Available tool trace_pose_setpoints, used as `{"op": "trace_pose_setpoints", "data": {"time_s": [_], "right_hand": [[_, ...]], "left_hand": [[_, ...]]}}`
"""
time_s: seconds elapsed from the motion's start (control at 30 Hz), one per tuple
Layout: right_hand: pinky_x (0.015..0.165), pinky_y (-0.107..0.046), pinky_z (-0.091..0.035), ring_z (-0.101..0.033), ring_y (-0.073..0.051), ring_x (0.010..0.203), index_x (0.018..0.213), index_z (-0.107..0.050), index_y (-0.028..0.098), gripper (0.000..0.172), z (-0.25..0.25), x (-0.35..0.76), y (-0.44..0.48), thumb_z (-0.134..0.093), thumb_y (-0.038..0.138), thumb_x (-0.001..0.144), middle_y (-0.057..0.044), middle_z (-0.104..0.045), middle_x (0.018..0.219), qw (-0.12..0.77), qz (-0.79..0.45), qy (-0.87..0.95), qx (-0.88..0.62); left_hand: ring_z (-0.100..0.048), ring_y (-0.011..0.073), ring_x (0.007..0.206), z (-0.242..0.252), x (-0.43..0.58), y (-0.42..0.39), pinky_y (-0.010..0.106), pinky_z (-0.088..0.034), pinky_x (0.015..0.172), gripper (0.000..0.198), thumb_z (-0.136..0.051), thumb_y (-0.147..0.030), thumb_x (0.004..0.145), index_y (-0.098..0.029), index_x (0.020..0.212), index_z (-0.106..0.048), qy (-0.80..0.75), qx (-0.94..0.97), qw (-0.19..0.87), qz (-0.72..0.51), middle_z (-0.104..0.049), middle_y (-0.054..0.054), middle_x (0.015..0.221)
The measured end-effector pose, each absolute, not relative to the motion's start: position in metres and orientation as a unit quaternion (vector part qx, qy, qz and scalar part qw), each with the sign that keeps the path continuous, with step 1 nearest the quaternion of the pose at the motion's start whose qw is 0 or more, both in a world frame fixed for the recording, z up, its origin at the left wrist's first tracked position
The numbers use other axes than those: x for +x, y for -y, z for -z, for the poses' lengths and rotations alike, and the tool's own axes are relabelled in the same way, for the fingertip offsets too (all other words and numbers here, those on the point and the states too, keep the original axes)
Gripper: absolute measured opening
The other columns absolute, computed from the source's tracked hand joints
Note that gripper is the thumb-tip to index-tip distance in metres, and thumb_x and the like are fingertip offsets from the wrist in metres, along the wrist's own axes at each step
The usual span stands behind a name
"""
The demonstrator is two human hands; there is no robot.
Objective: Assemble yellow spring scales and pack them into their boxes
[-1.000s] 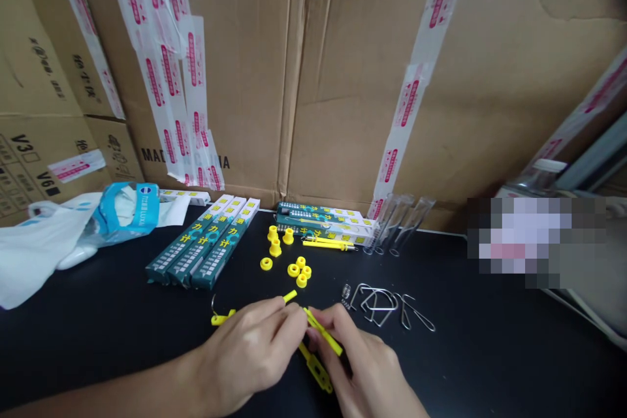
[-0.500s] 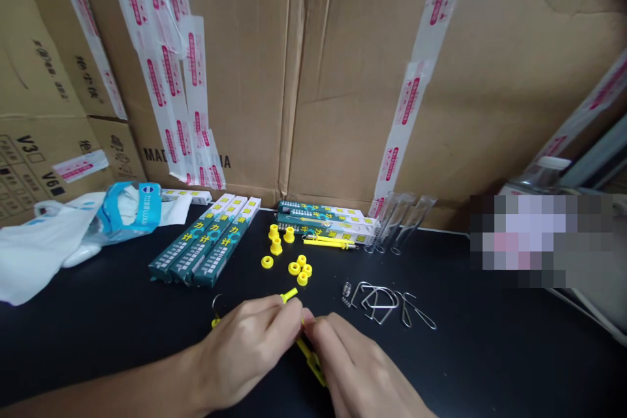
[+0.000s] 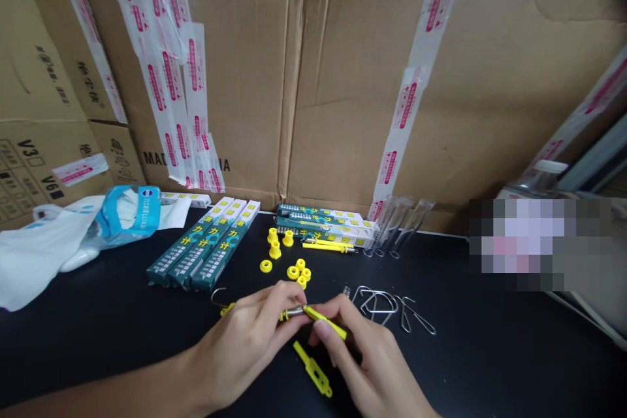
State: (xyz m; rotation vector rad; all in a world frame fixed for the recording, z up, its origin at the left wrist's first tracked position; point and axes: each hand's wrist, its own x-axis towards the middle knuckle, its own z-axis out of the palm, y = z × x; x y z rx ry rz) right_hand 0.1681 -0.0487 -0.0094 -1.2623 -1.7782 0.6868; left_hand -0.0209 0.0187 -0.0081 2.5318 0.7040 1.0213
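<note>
My left hand (image 3: 249, 333) is closed in a pinch on a small metal spring (image 3: 295, 311) with a yellow end. My right hand (image 3: 365, 353) pinches a narrow yellow plastic rod (image 3: 328, 323), whose tip meets the spring between the two hands. Below the fingers, a flat yellow plastic piece (image 3: 313, 371) with a slot lies on the black table. A wire hook (image 3: 218, 296) and a yellow part (image 3: 226, 309) show just behind my left hand, partly hidden by it.
Several yellow caps (image 3: 292, 272) lie ahead of the hands, with bent metal hooks (image 3: 377, 302) to the right. Behind are green-and-white boxes (image 3: 206, 245), yellow rods (image 3: 328, 245), clear tubes (image 3: 406, 228) and a cardboard wall (image 3: 343, 111). A tissue pack (image 3: 130, 212) lies left.
My hands have turned and opened out somewhat, bringing the spring and the rod in the right hand into view. The flat yellow piece, earlier partly covered by my fingers, now lies uncovered.
</note>
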Motion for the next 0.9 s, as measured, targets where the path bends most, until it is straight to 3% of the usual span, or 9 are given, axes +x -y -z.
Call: {"op": "trace_pose_setpoints", "data": {"time_s": [0.23, 0.43, 0.57, 0.77, 0.9], "right_hand": [[0.061, -0.024, -0.050, -0.064, -0.015, 0.067, 0.082, -0.052, 0.022, 0.027, 0.015, 0.163, 0.045, -0.058, 0.045, 0.095, 0.000, -0.066, 0.077, 0.492, -0.384, 0.593, -0.509], [0.057, -0.023, -0.050, -0.062, -0.014, 0.064, 0.106, -0.062, 0.020, 0.035, 0.024, 0.167, 0.037, -0.075, 0.042, 0.083, 0.003, -0.065, 0.072, 0.501, -0.478, 0.523, -0.498], [0.059, -0.023, -0.050, -0.061, -0.012, 0.062, 0.105, -0.071, 0.019, 0.031, 0.023, 0.170, 0.037, -0.077, 0.036, 0.080, 0.003, -0.065, 0.070, 0.484, -0.474, 0.532, -0.508], [0.065, -0.027, -0.054, -0.067, -0.017, 0.067, 0.101, -0.076, 0.021, 0.023, 0.022, 0.170, 0.040, -0.075, 0.031, 0.080, -0.001, -0.073, 0.075, 0.470, -0.426, 0.560, -0.533], [0.061, -0.026, -0.053, -0.067, -0.018, 0.065, 0.088, -0.077, 0.022, 0.013, 0.018, 0.170, 0.043, -0.073, 0.032, 0.081, -0.001, -0.074, 0.073, 0.451, -0.358, 0.592, -0.564]], "left_hand": [[-0.072, 0.0131, 0.068, 0.006, -0.018, -0.015, 0.021, -0.057, 0.061, 0.030, -0.032, -0.041, 0.108, -0.022, 0.097, -0.051, -0.258, 0.885, 0.119, -0.369, -0.068, -0.002, 0.079], [-0.071, 0.0119, 0.067, 0.008, -0.016, -0.020, 0.018, -0.057, 0.063, 0.022, -0.040, -0.036, 0.106, -0.022, 0.093, -0.050, -0.258, 0.877, 0.151, -0.375, -0.067, -0.004, 0.078], [-0.074, 0.0112, 0.078, 0.010, -0.019, -0.020, 0.017, -0.059, 0.072, 0.007, -0.047, -0.020, 0.103, -0.023, 0.103, -0.053, -0.247, 0.872, 0.232, -0.353, -0.071, -0.003, 0.091], [-0.075, 0.0143, 0.092, 0.012, -0.021, -0.021, 0.022, -0.059, 0.084, 0.030, -0.051, -0.009, 0.097, -0.026, 0.121, -0.051, -0.249, 0.868, 0.277, -0.329, -0.075, -0.002, 0.100], [-0.075, 0.0155, 0.091, 0.011, -0.021, -0.021, 0.022, -0.061, 0.080, 0.032, -0.051, -0.009, 0.096, -0.026, 0.123, -0.051, -0.251, 0.874, 0.263, -0.322, -0.075, -0.002, 0.096]]}}
